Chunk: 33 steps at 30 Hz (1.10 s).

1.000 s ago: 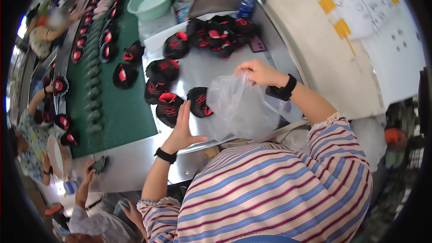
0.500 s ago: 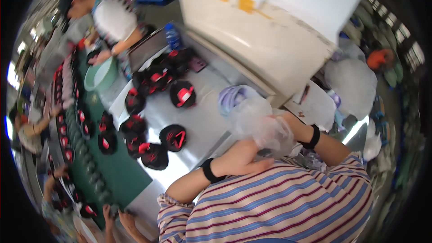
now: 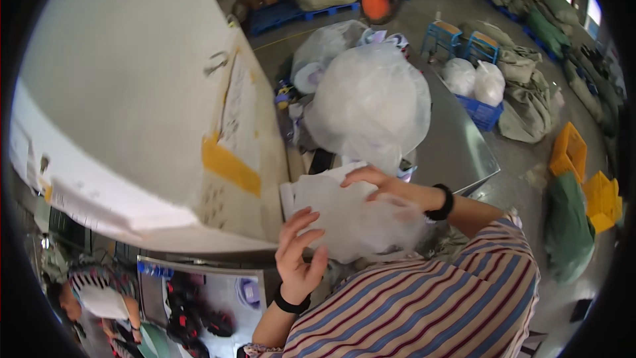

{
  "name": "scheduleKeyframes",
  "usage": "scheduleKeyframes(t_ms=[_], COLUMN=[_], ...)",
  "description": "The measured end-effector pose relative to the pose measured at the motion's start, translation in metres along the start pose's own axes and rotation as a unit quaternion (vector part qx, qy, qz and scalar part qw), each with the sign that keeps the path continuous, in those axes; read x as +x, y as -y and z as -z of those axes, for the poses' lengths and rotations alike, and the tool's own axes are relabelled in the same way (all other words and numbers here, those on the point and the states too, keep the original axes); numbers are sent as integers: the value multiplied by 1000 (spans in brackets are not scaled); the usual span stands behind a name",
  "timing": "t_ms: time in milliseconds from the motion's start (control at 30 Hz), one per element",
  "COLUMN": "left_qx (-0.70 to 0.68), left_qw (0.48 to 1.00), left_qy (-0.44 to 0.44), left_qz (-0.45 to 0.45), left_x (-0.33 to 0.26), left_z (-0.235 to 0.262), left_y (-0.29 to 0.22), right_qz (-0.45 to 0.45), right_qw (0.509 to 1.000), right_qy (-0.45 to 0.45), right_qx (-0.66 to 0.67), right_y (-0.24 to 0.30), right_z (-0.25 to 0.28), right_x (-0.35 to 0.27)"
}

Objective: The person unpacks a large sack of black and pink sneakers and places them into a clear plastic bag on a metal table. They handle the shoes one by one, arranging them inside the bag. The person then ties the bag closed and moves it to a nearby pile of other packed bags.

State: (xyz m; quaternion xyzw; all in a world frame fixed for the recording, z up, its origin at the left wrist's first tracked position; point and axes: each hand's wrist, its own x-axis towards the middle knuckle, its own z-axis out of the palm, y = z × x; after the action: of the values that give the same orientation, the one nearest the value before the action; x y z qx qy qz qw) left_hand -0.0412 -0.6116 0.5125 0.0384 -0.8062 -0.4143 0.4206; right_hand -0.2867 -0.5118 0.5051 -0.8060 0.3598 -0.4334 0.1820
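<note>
A crumpled, translucent plastic bag [image 3: 354,229] spreads out in front of my body. My right hand [image 3: 381,182] is curled over its upper edge and grips it, beside some white paper [image 3: 318,185]; part of the grip is hidden by the film. My left hand [image 3: 301,255] is raised at the bag's left side, fingers spread and holding nothing. Just beyond my right hand stands a large, puffed-up clear bag [image 3: 371,103] with whitish contents I cannot make out.
A tall off-white cabinet [image 3: 152,106] with yellow tape rises close on my left. The metal table [image 3: 457,132] runs to the right. Beyond it are a blue crate [image 3: 480,113] with white bags, and yellow crates [image 3: 599,202]. Black-and-red caps [image 3: 182,311] lie lower left, near another person [image 3: 99,298].
My view has swung right, from the table of caps to the large clear bag. My hands, together on the plastic bag before, are now apart, the left one free of it.
</note>
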Motion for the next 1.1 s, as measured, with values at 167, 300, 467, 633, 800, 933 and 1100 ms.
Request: scheduleKeyframes(t_ms=[167, 300, 467, 633, 800, 933, 1100], left_qx=[31, 105, 473, 524, 555, 693, 507], left_qw=[969, 929, 767, 794, 799, 691, 765], left_qy=[164, 273, 425, 290, 199, 201, 345], left_qz=[-183, -227, 85, 99, -121, 29, 197], left_x=[113, 141, 155, 241, 226, 242, 284], left_z=[-51, -132, -123, -139, -238, -222, -210], left_y=[1, 41, 170, 133, 253, 324, 235], right_qz=[-276, -531, -329, -195, -353, -386, -265], right_qw=[904, 666, 800, 887, 796, 821, 923], right_qy=[-134, 132, 19, -22, 257, 267, 11], right_qx=[297, -507, -501, -417, -419, -325, -277], right_y=[43, 21, -26, -139, -210, -212, -199], right_z=[76, 110, 173, 185, 207, 239, 267], right_x=[-130, -171, -145, -121, -108, -149, -182])
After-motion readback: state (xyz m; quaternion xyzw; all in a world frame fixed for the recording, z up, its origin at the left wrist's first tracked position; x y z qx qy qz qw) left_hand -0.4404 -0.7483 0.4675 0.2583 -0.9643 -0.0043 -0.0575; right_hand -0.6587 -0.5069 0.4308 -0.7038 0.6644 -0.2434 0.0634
